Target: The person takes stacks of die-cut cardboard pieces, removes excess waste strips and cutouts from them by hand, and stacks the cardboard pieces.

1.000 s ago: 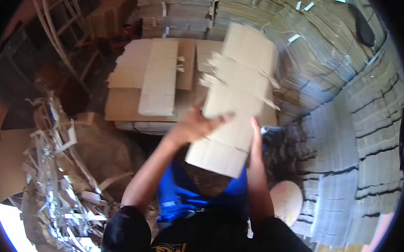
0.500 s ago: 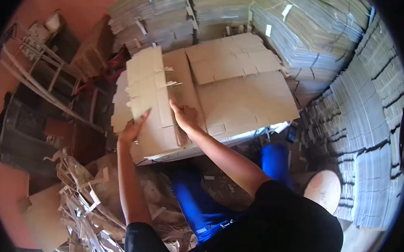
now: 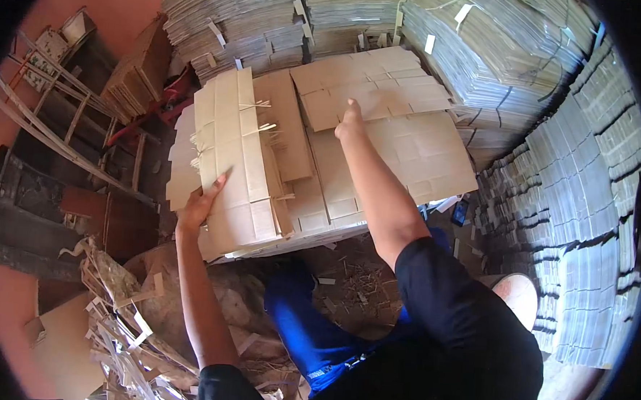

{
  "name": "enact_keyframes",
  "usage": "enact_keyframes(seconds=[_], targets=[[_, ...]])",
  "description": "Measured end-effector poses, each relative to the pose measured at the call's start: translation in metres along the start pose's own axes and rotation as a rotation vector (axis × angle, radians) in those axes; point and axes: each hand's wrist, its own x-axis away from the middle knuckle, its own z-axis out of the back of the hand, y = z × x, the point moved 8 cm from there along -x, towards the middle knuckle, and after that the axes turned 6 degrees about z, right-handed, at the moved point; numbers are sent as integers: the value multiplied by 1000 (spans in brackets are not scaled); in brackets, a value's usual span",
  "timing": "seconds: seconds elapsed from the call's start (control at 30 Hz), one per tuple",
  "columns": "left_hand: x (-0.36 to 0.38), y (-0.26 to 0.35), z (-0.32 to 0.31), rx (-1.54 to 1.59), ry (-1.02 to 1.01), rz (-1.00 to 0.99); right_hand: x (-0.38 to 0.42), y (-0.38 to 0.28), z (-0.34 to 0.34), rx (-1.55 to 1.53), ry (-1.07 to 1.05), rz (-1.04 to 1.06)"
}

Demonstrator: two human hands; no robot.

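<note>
A narrow stack of creased cardboard sheets (image 3: 239, 152) stands at the left of a low cardboard-covered pile, with torn strips sticking out along its sides. My left hand (image 3: 203, 201) grips the stack's left edge near the front, one digit lying on top and the other fingers partly hidden. Over the wider flat cardboard sheets (image 3: 384, 84) at the back, my right hand (image 3: 350, 122) hovers or touches near their front edge. One digit points up and away; the rest of its fingers are hidden. Between the two piles lies a darker cardboard piece (image 3: 282, 104).
Tall bundles of cardboard (image 3: 480, 56) wall in the back, and more stacks (image 3: 588, 214) line the right. Scrap strips (image 3: 132, 335) heap at the lower left. A metal frame (image 3: 78, 115) stands at left, a round stool (image 3: 518, 297) at right. Offcuts litter the floor.
My right hand has left the narrow stack's right edge and moved right and away, over the wider sheets. My left hand stays at the stack's left edge.
</note>
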Motion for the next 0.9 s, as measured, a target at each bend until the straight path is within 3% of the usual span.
enact_keyframes(seconds=[0.17,0.27,0.3,0.4,0.5,0.6,0.77,0.9], targets=[[8,6,-6,50,-32,-35,2,-7,-12,-38,-42,-17],[9,9,-4,31,-9,-52,-29,-1,-28,-111,-314,58],[12,11,-4,24,-14,-42,-35,-1,-31,-117,-325,53],[19,15,-7,2,-23,-28,-38,-14,-25,385,-250,222],[19,23,-9,26,-28,-111,-24,-18,-7,255,-131,144],[26,32,-9,47,-53,-113,-97,0,14,154,-262,209],[20,22,-10,49,-40,-88,3,-60,56,211,-137,-14],[24,20,-7,-27,-53,18,60,-100,92,205,-337,-93]])
